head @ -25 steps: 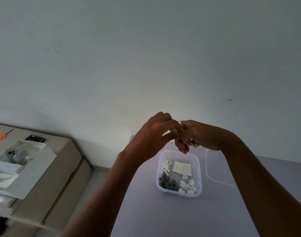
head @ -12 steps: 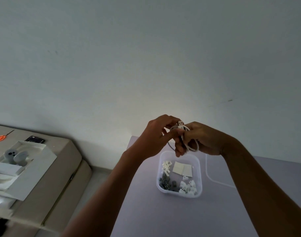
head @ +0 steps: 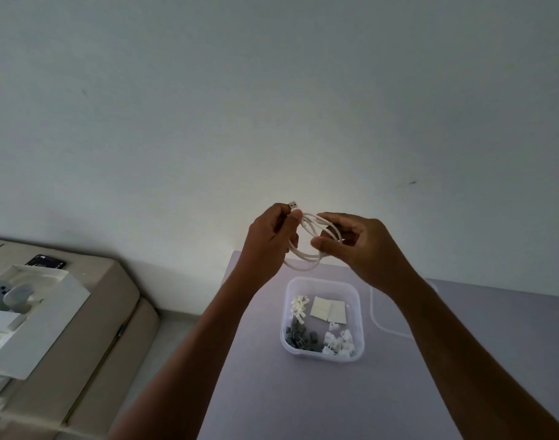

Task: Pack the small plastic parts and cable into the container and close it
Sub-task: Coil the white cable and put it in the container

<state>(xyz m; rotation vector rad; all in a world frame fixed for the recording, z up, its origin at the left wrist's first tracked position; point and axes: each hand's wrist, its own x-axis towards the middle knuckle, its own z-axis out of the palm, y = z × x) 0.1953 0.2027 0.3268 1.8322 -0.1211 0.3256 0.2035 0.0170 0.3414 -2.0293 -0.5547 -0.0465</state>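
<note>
A coiled white cable [head: 306, 258] hangs in the air above the container, its USB plug sticking up past my left thumb. My left hand [head: 268, 236] pinches the coil near the plug. My right hand [head: 354, 246] holds the coil's other side between thumb and fingers. Below them on the lilac table [head: 303, 401] stands an open clear plastic container [head: 360, 312]. Inside lie small white parts [head: 337, 341], grey parts [head: 300, 337], cream clips [head: 299, 308] and two pale square pads [head: 327, 309]. The clear lid [head: 378, 315] lies flat to the container's right, partly hidden by my right forearm.
To the left, lower than the table, a beige surface [head: 90, 338] carries an open white box [head: 46, 315] with grey controllers [head: 1, 293] and a dark phone [head: 48, 262]. A plain wall stands behind the table.
My hands have drawn apart and the cable, bunched tight between them a second ago, now shows as an open coil with the plug pointing up. The container has not moved.
</note>
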